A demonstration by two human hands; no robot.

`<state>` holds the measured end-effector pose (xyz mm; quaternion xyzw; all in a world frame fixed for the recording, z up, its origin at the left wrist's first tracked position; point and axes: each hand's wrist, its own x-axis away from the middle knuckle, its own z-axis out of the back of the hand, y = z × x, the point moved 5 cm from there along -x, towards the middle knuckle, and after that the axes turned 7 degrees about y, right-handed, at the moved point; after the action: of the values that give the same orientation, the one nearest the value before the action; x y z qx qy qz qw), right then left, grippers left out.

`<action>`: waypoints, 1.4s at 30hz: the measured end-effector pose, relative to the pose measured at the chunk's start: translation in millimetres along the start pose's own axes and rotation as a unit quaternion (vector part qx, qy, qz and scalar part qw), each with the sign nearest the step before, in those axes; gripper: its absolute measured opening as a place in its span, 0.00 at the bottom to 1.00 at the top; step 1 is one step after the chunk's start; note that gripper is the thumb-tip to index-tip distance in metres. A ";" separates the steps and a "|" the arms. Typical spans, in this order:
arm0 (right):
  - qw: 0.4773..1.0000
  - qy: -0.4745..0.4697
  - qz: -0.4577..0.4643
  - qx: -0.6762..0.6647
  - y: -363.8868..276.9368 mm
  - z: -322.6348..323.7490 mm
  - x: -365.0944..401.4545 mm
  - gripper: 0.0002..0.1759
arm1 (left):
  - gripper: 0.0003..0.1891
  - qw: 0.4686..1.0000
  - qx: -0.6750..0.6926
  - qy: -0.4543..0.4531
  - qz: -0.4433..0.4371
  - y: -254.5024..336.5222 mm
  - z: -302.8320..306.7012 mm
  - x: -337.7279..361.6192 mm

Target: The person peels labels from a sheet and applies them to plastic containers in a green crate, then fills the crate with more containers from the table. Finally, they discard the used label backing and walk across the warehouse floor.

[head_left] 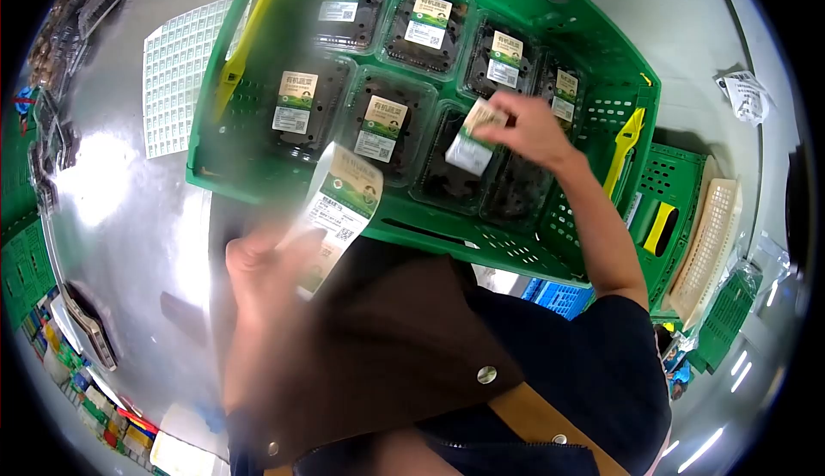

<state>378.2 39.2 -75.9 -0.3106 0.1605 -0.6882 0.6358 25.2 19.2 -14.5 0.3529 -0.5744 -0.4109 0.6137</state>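
My left hand, blurred by motion, grips a curling strip of printed labels in front of the crate's near wall. Between the fingertips of my right hand is a single label, tilted over a clear plastic box with dark contents. That box sits in a green crate among several similar boxes. Labels of the same beige and green print lie on the lids of others, such as the box to its left and the box behind. A box at the near right is partly hidden by my right forearm.
Yellow handles are fixed at the crate's ends. A sheet of small stickers lies on the shiny metal table at left. Another green crate and a cream basket stand at right.
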 end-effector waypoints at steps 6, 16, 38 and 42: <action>0.971 0.035 0.064 0.228 5.7 -55.8 27.1 0.31 | 0.08 0.996 -0.008 -0.040 -0.084 8.0 -5.3 2.9; 0.917 -0.105 0.035 -0.383 -149.5 -11.7 44.4 0.13 | 0.18 0.961 0.000 -0.233 -0.149 12.9 -20.5 5.3; 0.949 -0.103 -0.169 0.245 80.5 8.2 83.2 0.30 | 0.08 0.997 -0.006 -0.075 -0.036 -5.8 5.9 -4.6; 0.927 -0.042 -0.142 0.344 90.8 -19.0 96.4 0.37 | 0.08 0.994 0.005 -0.082 -0.071 -0.7 5.5 -7.2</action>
<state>436.8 -70.8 -124.6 -0.1211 -0.1583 -0.7704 0.6057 19.6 25.7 -17.6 0.3606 -0.5981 -0.4783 0.5324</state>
